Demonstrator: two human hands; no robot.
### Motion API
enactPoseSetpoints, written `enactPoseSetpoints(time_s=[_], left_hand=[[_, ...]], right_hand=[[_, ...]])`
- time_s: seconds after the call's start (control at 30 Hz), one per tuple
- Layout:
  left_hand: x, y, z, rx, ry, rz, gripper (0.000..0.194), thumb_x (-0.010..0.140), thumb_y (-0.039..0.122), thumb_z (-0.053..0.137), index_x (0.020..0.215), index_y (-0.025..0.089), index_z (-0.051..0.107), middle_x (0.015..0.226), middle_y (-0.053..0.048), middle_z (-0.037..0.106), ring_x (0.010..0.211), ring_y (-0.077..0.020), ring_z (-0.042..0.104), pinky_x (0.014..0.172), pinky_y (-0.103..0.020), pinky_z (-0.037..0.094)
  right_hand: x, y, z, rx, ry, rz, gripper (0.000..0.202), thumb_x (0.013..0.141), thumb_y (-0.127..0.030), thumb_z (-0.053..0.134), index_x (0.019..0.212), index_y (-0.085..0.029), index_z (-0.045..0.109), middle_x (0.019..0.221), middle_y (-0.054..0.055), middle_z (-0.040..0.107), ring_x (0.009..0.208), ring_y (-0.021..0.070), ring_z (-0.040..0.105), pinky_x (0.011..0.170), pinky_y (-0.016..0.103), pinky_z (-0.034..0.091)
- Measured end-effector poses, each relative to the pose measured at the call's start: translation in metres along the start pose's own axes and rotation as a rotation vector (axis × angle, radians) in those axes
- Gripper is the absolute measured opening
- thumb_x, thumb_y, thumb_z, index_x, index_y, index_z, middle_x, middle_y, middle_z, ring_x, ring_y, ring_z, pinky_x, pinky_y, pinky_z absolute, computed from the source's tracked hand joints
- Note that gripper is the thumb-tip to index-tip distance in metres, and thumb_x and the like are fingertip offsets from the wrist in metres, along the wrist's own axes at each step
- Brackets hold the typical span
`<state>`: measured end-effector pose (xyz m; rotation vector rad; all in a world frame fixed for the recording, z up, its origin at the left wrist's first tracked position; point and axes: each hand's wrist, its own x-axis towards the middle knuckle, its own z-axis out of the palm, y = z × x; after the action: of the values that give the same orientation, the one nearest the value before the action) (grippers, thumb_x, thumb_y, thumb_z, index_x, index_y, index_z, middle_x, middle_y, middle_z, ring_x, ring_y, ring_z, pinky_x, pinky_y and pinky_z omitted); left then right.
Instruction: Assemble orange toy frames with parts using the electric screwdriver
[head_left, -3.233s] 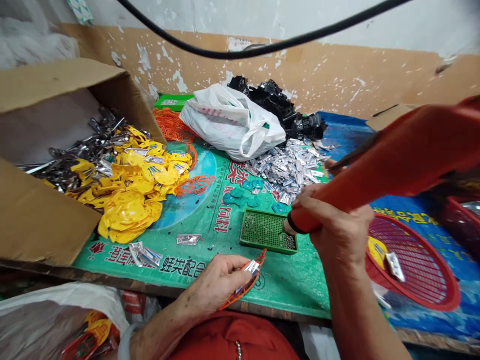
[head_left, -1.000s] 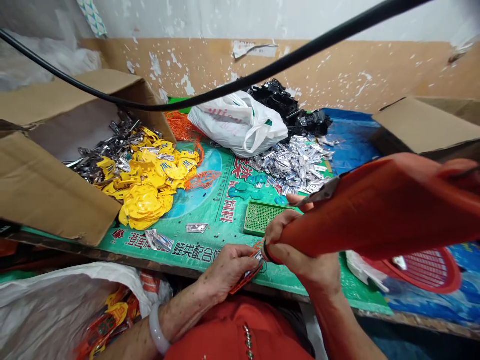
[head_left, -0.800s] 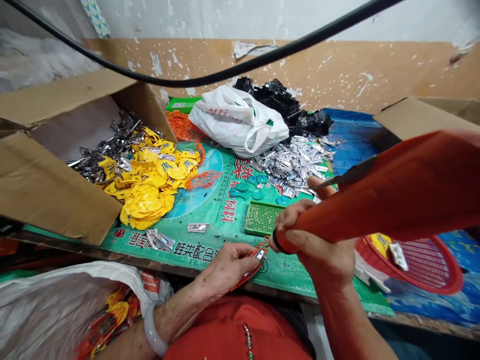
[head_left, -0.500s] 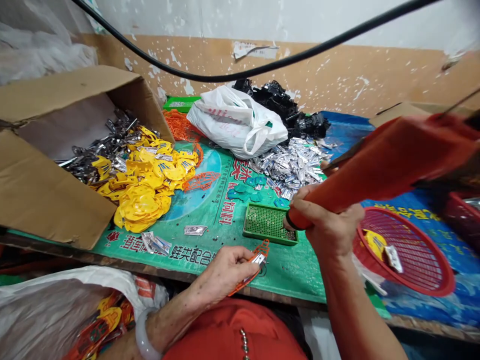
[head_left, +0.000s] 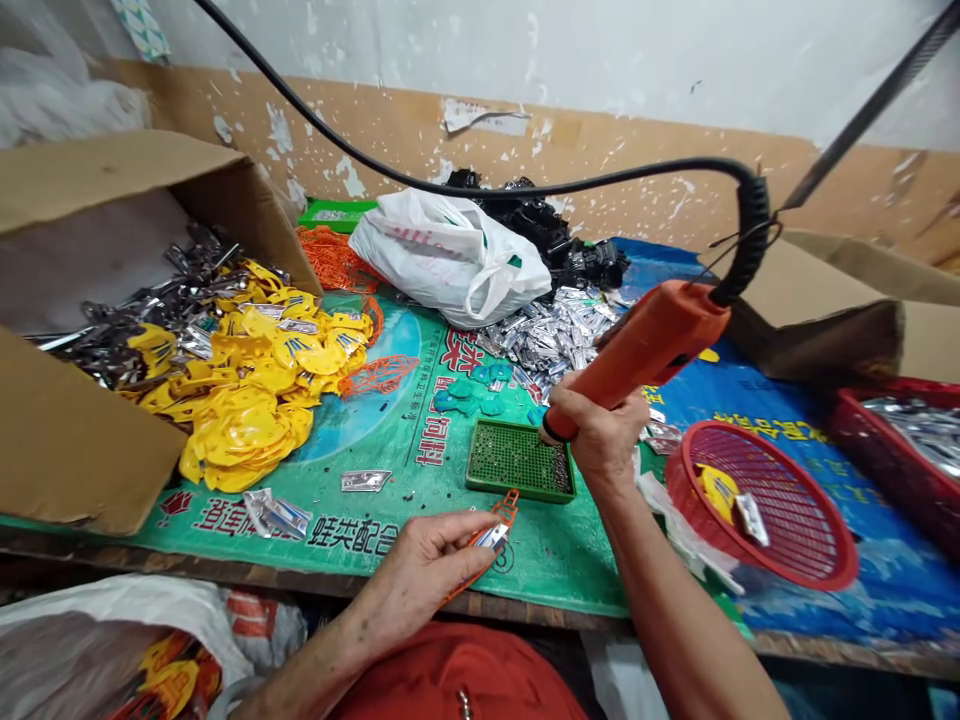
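Observation:
My left hand [head_left: 427,560] pinches an orange plastic part [head_left: 509,507] with a small silver plate [head_left: 493,536] lying on it, near the table's front edge. In my right hand [head_left: 611,435] is an orange electric screwdriver [head_left: 645,345], gripped around its lower body. Its black cable leaves the top end, and its lower end points down at the green perforated tray [head_left: 517,492]. Small metal screws [head_left: 559,467] lie in that tray, mostly at the right side. Whether the bit touches a screw I cannot tell.
Left, a cardboard box [head_left: 90,440] spills yellow parts [head_left: 247,430] and dark metal pieces. Behind the tray are silver plates [head_left: 551,330], a white plastic bag [head_left: 442,265] and black parts [head_left: 592,262]. Right stands a red basket [head_left: 814,490]. Overhead hangs a black cable [head_left: 525,188].
The view has shifted, moving most things left in the picture. The screwdriver has swung more upright, its lower end still over the tray. My left hand keeps hold of the orange part.

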<state>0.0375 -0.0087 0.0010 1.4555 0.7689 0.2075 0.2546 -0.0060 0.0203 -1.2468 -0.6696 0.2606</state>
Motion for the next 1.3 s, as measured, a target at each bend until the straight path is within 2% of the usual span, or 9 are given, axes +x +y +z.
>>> enactPoseSetpoints(time_s=[0.07, 0.2, 0.5, 0.67, 0.83, 0.9, 1.03, 1.2, 1.3], left_hand=[[-0.001, 0.005, -0.001, 0.031, -0.012, 0.011, 0.03, 0.08, 0.035, 0.06, 0.103, 0.022, 0.073, 0.098, -0.003, 0.07, 0.092, -0.0203, 0.058, 0.084, -0.029, 0.041], [-0.002, 0.008, -0.002, 0.04, -0.012, -0.011, 0.03, 0.08, 0.034, 0.06, 0.105, 0.021, 0.073, 0.105, -0.004, 0.07, 0.097, -0.022, 0.058, 0.089, -0.03, 0.041], [0.0, 0.002, -0.002, 0.043, -0.04, -0.024, 0.034, 0.072, 0.027, 0.065, 0.104, 0.021, 0.073, 0.091, -0.002, 0.067, 0.078, -0.0159, 0.052, 0.073, -0.024, 0.039], [-0.005, -0.001, -0.001, 0.174, -0.08, -0.009, 0.046, 0.064, 0.015, 0.067, 0.109, 0.022, 0.071, 0.083, 0.001, 0.06, 0.065, -0.0109, 0.045, 0.059, -0.02, 0.034], [-0.006, -0.001, 0.0, 0.124, -0.018, -0.067, 0.068, 0.066, 0.018, 0.065, 0.133, 0.021, 0.05, 0.073, 0.005, 0.052, 0.059, -0.0096, 0.044, 0.056, -0.02, 0.034], [-0.006, 0.0, 0.0, 0.12, -0.027, -0.095, 0.058, 0.067, 0.021, 0.066, 0.125, 0.018, 0.057, 0.069, 0.006, 0.05, 0.058, -0.0097, 0.043, 0.055, -0.02, 0.033], [-0.009, 0.002, -0.002, 0.169, -0.037, -0.025, 0.015, 0.073, 0.025, 0.061, 0.081, 0.016, 0.07, 0.066, 0.004, 0.048, 0.062, -0.0112, 0.04, 0.056, -0.022, 0.03], [-0.011, 0.003, -0.003, 0.024, -0.011, 0.005, 0.02, 0.076, 0.026, 0.057, 0.087, 0.015, 0.069, 0.068, 0.003, 0.052, 0.062, -0.0111, 0.038, 0.055, -0.023, 0.027], [-0.01, 0.002, -0.001, -0.047, 0.005, -0.046, 0.026, 0.073, 0.028, 0.059, 0.093, 0.014, 0.069, 0.064, 0.003, 0.052, 0.057, -0.0102, 0.038, 0.053, -0.023, 0.027]], right_hand=[[-0.001, 0.001, 0.001, 0.001, -0.007, 0.003, 0.017, 0.053, -0.024, 0.077, 0.06, -0.016, 0.064, 0.056, -0.003, 0.059, 0.047, 0.0116, 0.051, 0.046, 0.027, 0.042], [-0.001, 0.003, 0.002, -0.002, -0.009, 0.006, 0.015, 0.055, -0.022, 0.076, 0.061, -0.015, 0.064, 0.057, -0.003, 0.059, 0.047, 0.0115, 0.051, 0.047, 0.027, 0.043], [-0.003, 0.001, 0.003, -0.039, -0.013, -0.001, 0.015, 0.053, -0.019, 0.077, 0.06, -0.016, 0.065, 0.056, -0.003, 0.06, 0.049, 0.012, 0.052, 0.049, 0.028, 0.044], [-0.003, 0.0, 0.004, -0.059, -0.001, -0.007, 0.015, 0.052, -0.019, 0.077, 0.06, -0.016, 0.065, 0.055, -0.004, 0.06, 0.049, 0.012, 0.053, 0.05, 0.028, 0.044], [-0.004, -0.001, 0.006, -0.058, -0.008, 0.0, 0.014, 0.052, -0.019, 0.077, 0.06, -0.017, 0.065, 0.054, -0.004, 0.059, 0.049, 0.012, 0.052, 0.049, 0.028, 0.044], [-0.005, 0.001, 0.006, -0.049, 0.003, 0.002, 0.014, 0.053, -0.019, 0.076, 0.06, -0.016, 0.065, 0.055, -0.004, 0.059, 0.049, 0.012, 0.052, 0.049, 0.028, 0.044], [-0.001, 0.002, 0.005, -0.027, 0.04, -0.008, 0.017, 0.051, -0.019, 0.078, 0.061, -0.016, 0.063, 0.056, -0.004, 0.06, 0.048, 0.0117, 0.051, 0.048, 0.028, 0.043], [-0.004, -0.026, 0.002, 0.052, 0.041, -0.014, 0.017, 0.053, -0.018, 0.076, 0.061, -0.017, 0.061, 0.058, -0.003, 0.059, 0.05, 0.0132, 0.054, 0.05, 0.029, 0.045], [-0.021, -0.059, -0.003, 0.229, -0.065, -0.009, 0.017, 0.06, -0.014, 0.072, 0.073, -0.022, 0.063, 0.061, -0.003, 0.058, 0.053, 0.0144, 0.056, 0.052, 0.031, 0.048]])
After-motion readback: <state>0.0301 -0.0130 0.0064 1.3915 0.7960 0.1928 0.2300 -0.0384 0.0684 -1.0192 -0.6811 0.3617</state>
